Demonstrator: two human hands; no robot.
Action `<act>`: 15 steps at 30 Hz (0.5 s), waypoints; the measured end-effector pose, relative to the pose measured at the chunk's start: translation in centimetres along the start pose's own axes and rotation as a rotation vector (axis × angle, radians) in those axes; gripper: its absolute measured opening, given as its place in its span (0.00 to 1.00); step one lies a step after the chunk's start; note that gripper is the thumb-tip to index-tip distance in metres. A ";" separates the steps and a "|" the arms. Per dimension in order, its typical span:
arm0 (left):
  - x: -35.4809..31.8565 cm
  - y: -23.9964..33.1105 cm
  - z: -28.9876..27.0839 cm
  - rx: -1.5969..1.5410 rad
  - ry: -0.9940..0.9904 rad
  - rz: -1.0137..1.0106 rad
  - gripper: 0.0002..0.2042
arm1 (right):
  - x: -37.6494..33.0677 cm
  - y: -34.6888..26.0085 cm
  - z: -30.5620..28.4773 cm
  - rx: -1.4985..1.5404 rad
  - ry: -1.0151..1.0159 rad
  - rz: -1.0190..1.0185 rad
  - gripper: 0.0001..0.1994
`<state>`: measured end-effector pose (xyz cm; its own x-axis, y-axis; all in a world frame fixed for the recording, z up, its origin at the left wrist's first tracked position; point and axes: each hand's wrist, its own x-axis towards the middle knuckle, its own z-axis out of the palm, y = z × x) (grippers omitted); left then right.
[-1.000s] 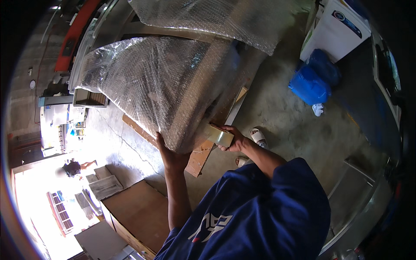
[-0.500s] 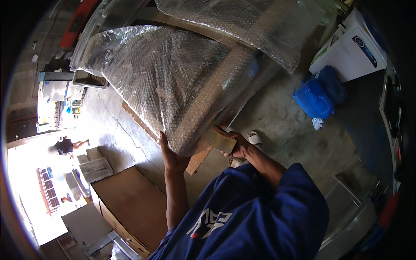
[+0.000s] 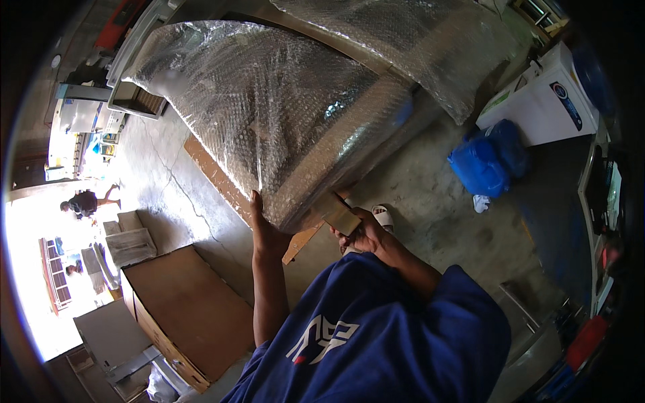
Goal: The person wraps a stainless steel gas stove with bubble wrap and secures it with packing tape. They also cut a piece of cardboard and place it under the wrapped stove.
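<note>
A big object wrapped in bubble wrap [image 3: 282, 114] fills the upper middle of the view. My left hand [image 3: 265, 228] presses flat against its lower left corner. My right hand [image 3: 359, 232] grips a roll of brown packing tape [image 3: 339, 213] held against the wrap's lower edge. A strip of tape runs along the wrapped edge up to the right. Below both hands hangs my blue shirt.
A second bubble-wrapped piece [image 3: 416, 40] lies behind. A long wooden board [image 3: 222, 185] rests on the concrete floor. A brown cardboard box [image 3: 181, 309] stands at lower left. Blue bags [image 3: 484, 161] and a white appliance [image 3: 544, 101] are at right. A person [image 3: 84, 201] crouches far left.
The view has shifted, so the wrapped object sits higher and more central. My right hand with the tape roll has slid slightly along the lower edge; my left hand stays pressed on the corner.
</note>
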<state>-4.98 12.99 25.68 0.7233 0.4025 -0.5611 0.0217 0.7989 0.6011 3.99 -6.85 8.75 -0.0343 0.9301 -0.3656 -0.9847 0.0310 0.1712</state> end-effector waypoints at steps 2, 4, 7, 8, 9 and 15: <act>0.1 -0.1 -0.1 0.008 0.011 0.008 0.38 | -0.3 0.0 0.1 -0.002 -0.045 -0.010 0.24; 0.3 -0.2 0.3 0.018 0.044 0.023 0.39 | -0.8 0.1 0.8 -0.022 -0.008 -0.016 0.23; 0.3 -0.3 -0.1 -0.021 -0.009 0.018 0.39 | -1.0 0.1 0.8 -0.009 -0.020 0.015 0.23; 0.3 -0.2 -0.2 -0.024 -0.019 0.018 0.40 | -0.7 0.0 0.5 -0.001 -0.037 0.037 0.23; 0.4 -0.2 -0.4 -0.029 -0.028 0.018 0.41 | -0.7 0.1 0.0 0.003 -0.038 0.045 0.23; 1.1 -1.0 -1.9 -0.015 0.110 0.094 0.38 | 1.4 0.5 -2.0 0.185 -0.222 0.032 0.23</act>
<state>-5.52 13.52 23.39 0.6415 0.5220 -0.5621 -0.0538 0.7616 0.6458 3.09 -6.22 6.52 -0.0068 0.9884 -0.1514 -0.9352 0.0474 0.3509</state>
